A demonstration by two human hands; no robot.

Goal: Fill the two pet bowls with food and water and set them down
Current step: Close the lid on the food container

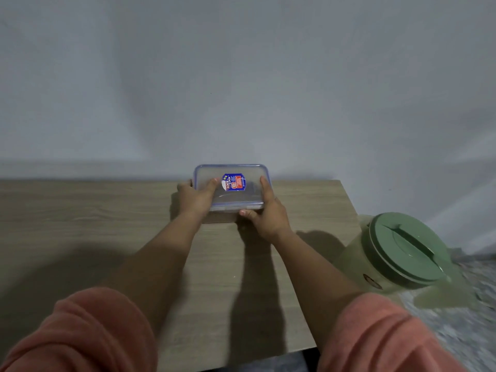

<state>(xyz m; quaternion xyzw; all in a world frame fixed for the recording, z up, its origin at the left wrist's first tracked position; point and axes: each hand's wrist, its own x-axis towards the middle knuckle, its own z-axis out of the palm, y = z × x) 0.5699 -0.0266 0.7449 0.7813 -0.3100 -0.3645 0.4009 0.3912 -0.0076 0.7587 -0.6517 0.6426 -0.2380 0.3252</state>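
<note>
The clear plastic container (232, 187), lidded with a blue seal and a blue-and-red label on top, is sitting at the far edge of the wooden table (94, 224), close against the pale wall (241, 76); the left hand (196, 198) is gripping its left side, thumb lying over the lid and fingers curling round the end; the right hand (264, 214) is clasping its right side, forefinger stretching along the lid edge and thumb pressing the near wall; both arms are reaching forward out of salmon sleeves (88, 336); a pale jug with a green lid (402, 251) is standing off the table's right edge, well apart from the container.
</note>
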